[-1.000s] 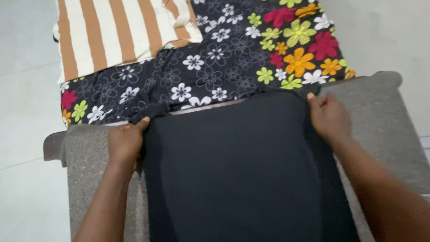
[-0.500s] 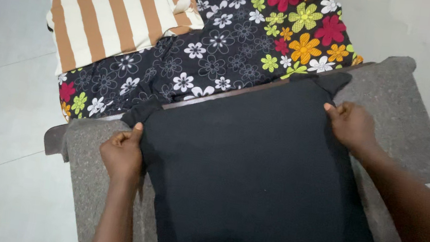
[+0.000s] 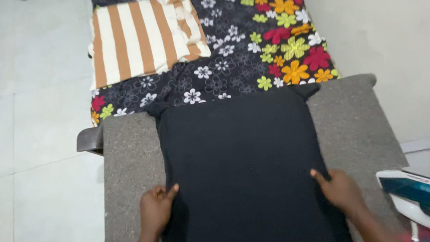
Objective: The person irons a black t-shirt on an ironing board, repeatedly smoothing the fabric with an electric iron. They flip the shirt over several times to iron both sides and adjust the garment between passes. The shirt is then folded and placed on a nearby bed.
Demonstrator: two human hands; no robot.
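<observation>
between both hands (image 3: 156, 209), flat black garment (image 3: 244, 168)

A black garment (image 3: 244, 168) lies flat, spread across the grey padded board (image 3: 131, 160).

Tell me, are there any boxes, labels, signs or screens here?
None that I can see.
The only gadget is an iron at the right edge: white body, teal top, no readable label.
Everything else is cloth: a black shirt under both hands, a striped shirt, a flowered sheet.
</observation>
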